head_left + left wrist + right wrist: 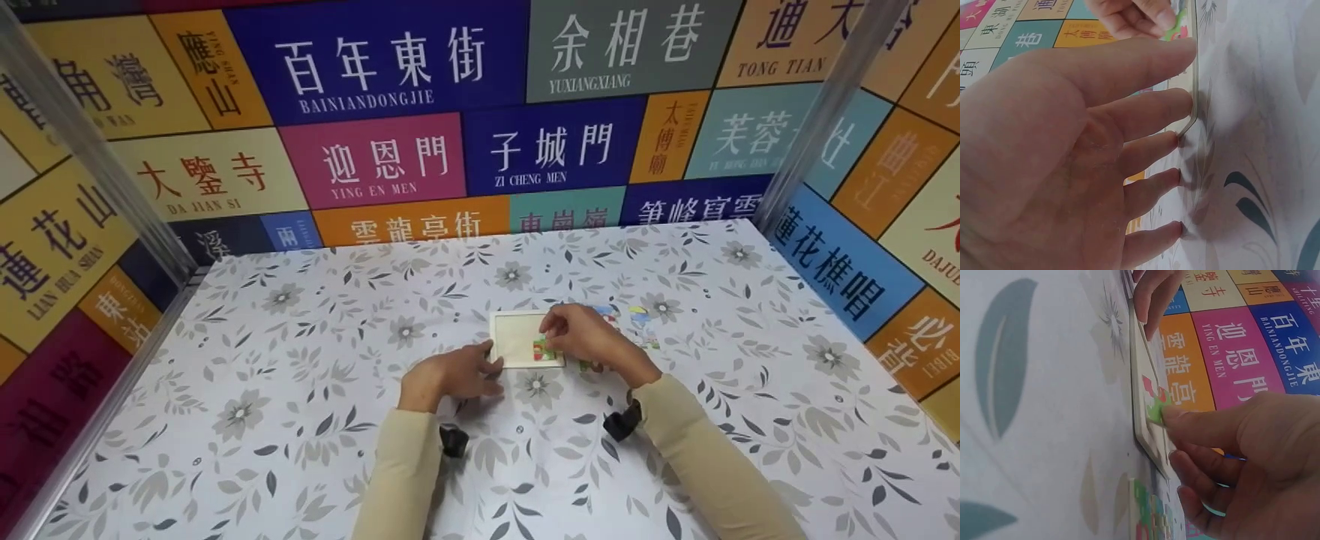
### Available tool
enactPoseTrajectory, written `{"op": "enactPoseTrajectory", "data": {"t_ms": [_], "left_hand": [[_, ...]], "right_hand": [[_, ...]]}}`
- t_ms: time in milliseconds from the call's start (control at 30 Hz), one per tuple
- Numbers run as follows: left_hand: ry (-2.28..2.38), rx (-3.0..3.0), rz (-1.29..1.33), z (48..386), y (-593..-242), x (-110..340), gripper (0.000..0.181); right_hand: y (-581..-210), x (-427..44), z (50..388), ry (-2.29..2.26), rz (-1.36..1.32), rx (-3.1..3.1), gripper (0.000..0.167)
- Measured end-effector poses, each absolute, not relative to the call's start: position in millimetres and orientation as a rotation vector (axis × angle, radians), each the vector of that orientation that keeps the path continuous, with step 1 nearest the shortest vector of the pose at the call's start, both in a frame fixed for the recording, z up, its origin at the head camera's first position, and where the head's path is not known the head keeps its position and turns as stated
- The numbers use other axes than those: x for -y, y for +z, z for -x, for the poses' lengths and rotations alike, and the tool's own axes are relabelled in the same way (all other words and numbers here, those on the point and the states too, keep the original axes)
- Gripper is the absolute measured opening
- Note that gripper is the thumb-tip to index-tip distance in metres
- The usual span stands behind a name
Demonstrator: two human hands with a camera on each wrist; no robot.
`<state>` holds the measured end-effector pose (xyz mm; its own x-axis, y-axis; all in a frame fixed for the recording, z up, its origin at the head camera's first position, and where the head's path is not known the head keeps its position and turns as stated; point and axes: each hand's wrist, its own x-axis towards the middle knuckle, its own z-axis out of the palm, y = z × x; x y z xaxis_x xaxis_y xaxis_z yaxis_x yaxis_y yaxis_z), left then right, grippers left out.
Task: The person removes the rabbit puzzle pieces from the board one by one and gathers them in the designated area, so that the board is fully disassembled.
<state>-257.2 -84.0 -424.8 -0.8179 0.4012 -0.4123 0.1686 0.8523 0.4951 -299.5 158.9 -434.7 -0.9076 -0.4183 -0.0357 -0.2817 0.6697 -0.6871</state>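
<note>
A shallow cream puzzle tray [516, 339] with a raised rim lies on the table. My left hand [454, 373] is at its near left corner; the thumb and index fingertip touch the edge, and the other fingers spread onto the cloth, as the left wrist view shows. Over the tray's right side, my right hand [589, 336] pinches a green and red jigsaw puzzle piece [1157, 402] between thumb and fingers. This piece sits low inside the near right corner. Whether it is one piece or two joined I cannot tell.
More colourful puzzle pieces [640, 319] lie right of the tray, partly hidden behind the right hand. A floral cloth [315, 405] covers the table. Printed wall panels [375, 161] stand at the back and sides. Each wrist bears a small black device [454, 441].
</note>
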Motion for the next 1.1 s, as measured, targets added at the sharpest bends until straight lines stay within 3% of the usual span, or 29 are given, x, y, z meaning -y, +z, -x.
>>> {"op": "enactPoseTrajectory", "data": {"t_ms": [200, 333, 500, 700, 1100], "left_hand": [[0.618, -2.503, -0.415, 257.0, -424.7, 84.2, 0.074], [0.600, -2.500, -0.423, 256.1, -424.7, 86.9, 0.060], [0.575, -2.507, -0.438, 256.1, -425.8, 88.1, 0.065], [0.565, -2.502, -0.446, 255.5, -424.4, 86.3, 0.057], [0.548, -2.469, -0.517, 255.8, -422.5, 86.6, 0.060]], "right_hand": [[-420.7, -179.6, 294.3, -1.159, 0.562, -2.671, 0.009], [-410.8, -207.4, 290.7, -1.167, 0.609, -2.666, 0.014], [-404.8, -248.0, 288.1, -1.165, 0.617, -2.626, 0.018], [-412.8, -287.7, 289.1, -1.108, 0.549, -2.571, 0.026], [-427.4, -317.7, 293.2, -0.955, 0.470, -2.546, 0.027]]}}
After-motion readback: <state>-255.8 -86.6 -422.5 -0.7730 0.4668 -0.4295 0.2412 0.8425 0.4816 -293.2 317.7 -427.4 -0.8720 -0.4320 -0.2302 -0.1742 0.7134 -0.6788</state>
